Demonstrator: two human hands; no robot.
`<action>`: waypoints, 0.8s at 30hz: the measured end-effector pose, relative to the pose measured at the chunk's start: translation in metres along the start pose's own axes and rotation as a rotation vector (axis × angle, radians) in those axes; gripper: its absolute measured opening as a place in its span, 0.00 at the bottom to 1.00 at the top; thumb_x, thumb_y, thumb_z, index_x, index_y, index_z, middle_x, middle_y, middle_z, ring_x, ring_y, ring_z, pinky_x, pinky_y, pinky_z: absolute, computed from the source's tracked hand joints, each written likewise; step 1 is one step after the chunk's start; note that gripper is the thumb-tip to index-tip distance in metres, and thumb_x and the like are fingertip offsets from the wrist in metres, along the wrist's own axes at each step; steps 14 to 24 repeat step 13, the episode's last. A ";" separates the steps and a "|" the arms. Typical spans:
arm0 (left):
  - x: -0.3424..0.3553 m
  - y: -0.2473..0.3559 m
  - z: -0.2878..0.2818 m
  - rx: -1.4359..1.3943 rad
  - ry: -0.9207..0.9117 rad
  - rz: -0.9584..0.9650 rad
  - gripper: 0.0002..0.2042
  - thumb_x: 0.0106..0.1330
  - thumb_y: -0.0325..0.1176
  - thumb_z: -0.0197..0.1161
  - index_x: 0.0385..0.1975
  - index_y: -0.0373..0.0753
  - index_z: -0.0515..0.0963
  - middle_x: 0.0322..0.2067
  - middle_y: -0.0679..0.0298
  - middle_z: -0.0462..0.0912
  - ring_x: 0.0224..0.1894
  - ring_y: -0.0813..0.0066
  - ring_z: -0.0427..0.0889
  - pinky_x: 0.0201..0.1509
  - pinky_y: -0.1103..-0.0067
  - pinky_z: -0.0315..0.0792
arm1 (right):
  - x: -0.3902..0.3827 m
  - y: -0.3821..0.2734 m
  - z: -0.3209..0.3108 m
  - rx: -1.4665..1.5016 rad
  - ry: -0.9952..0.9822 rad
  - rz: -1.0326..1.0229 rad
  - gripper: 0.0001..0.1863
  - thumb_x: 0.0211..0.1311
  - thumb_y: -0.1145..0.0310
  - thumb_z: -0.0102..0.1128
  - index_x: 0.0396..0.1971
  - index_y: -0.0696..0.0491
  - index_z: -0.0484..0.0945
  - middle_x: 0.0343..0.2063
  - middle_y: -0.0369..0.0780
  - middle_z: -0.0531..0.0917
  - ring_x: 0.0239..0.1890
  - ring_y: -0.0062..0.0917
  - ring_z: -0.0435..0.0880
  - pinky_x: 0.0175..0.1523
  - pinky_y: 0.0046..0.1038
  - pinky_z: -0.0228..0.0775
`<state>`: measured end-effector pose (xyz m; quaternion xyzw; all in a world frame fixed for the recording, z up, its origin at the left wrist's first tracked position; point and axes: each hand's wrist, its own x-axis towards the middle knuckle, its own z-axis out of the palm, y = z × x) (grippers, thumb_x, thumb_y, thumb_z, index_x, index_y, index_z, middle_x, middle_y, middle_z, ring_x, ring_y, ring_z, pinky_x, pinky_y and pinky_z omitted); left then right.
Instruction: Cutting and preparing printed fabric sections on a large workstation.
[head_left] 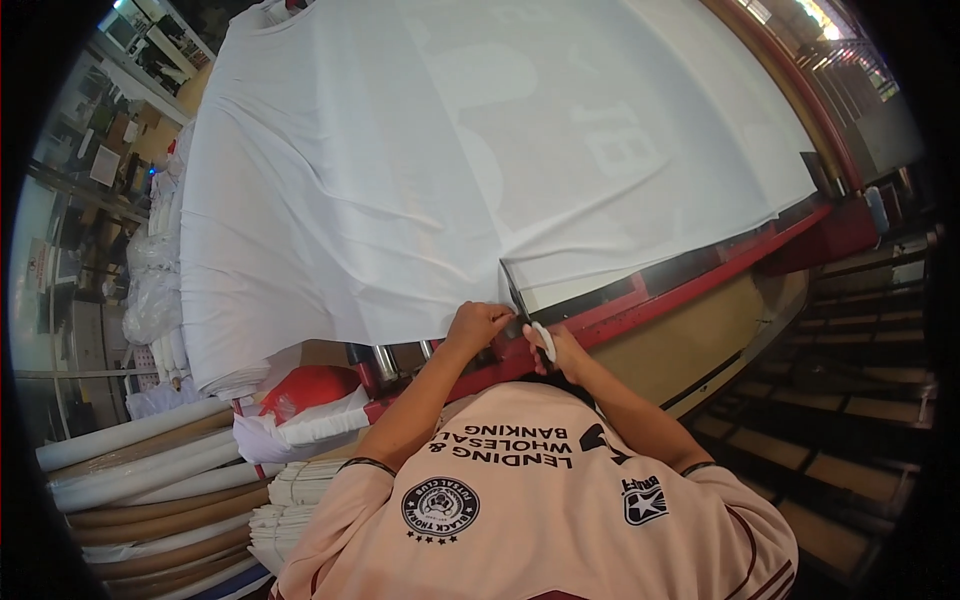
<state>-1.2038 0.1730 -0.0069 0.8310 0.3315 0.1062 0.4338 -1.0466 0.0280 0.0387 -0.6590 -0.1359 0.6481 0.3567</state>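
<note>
A wide sheet of thin white fabric (400, 160) lies over a machine with a red frame (680, 275), and faint printed shapes show through it. My right hand (560, 352) is closed around scissors (543, 340) with pale handles and dark blades. The blades point away from me, at the fabric's near edge, where a slit opens. Just left of the scissors, my left hand (484, 322) pinches the near edge of the fabric. Right of the slit, the fabric edge lies back from the red frame.
Long rolls and tubes (150, 480) are stacked at the lower left. Near them sit a red plastic bag (310, 390) and folded white cloth (290, 500). Metal rollers (385, 362) show under the fabric's near edge. Dark slatted racks (830, 430) stand at the right.
</note>
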 end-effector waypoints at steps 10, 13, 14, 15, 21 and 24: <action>0.020 -0.003 -0.011 0.028 -0.174 -0.035 0.26 0.64 0.44 0.69 0.62 0.45 0.77 0.32 0.55 0.89 0.33 0.58 0.89 0.40 0.69 0.82 | 0.015 -0.030 -0.005 -0.013 -0.052 0.026 0.33 0.61 0.32 0.62 0.26 0.52 0.75 0.19 0.34 0.75 0.19 0.22 0.77 0.25 0.24 0.70; 0.032 -0.010 -0.012 0.069 -0.291 -0.038 0.33 0.64 0.46 0.69 0.69 0.46 0.69 0.37 0.51 0.88 0.40 0.55 0.89 0.48 0.70 0.81 | 0.033 -0.037 0.000 -0.021 -0.023 0.030 0.33 0.59 0.32 0.64 0.27 0.53 0.76 0.22 0.37 0.77 0.20 0.25 0.78 0.24 0.27 0.73; 0.032 -0.010 -0.012 0.069 -0.291 -0.038 0.33 0.64 0.46 0.69 0.69 0.46 0.69 0.37 0.51 0.88 0.40 0.55 0.89 0.48 0.70 0.81 | 0.033 -0.037 0.000 -0.021 -0.023 0.030 0.33 0.59 0.32 0.64 0.27 0.53 0.76 0.22 0.37 0.77 0.20 0.25 0.78 0.24 0.27 0.73; 0.032 -0.010 -0.012 0.069 -0.291 -0.038 0.33 0.64 0.46 0.69 0.69 0.46 0.69 0.37 0.51 0.88 0.40 0.55 0.89 0.48 0.70 0.81 | 0.033 -0.037 0.000 -0.021 -0.023 0.030 0.33 0.59 0.32 0.64 0.27 0.53 0.76 0.22 0.37 0.77 0.20 0.25 0.78 0.24 0.27 0.73; 0.032 -0.010 -0.012 0.069 -0.291 -0.038 0.33 0.64 0.46 0.69 0.69 0.46 0.69 0.37 0.51 0.88 0.40 0.55 0.89 0.48 0.70 0.81 | 0.033 -0.037 0.000 -0.021 -0.023 0.030 0.33 0.59 0.32 0.64 0.27 0.53 0.76 0.22 0.37 0.77 0.20 0.25 0.78 0.24 0.27 0.73; 0.032 -0.010 -0.012 0.069 -0.291 -0.038 0.33 0.64 0.46 0.69 0.69 0.46 0.69 0.37 0.51 0.88 0.40 0.55 0.89 0.48 0.70 0.81 | 0.033 -0.037 0.000 -0.021 -0.023 0.030 0.33 0.59 0.32 0.64 0.27 0.53 0.76 0.22 0.37 0.77 0.20 0.25 0.78 0.24 0.27 0.73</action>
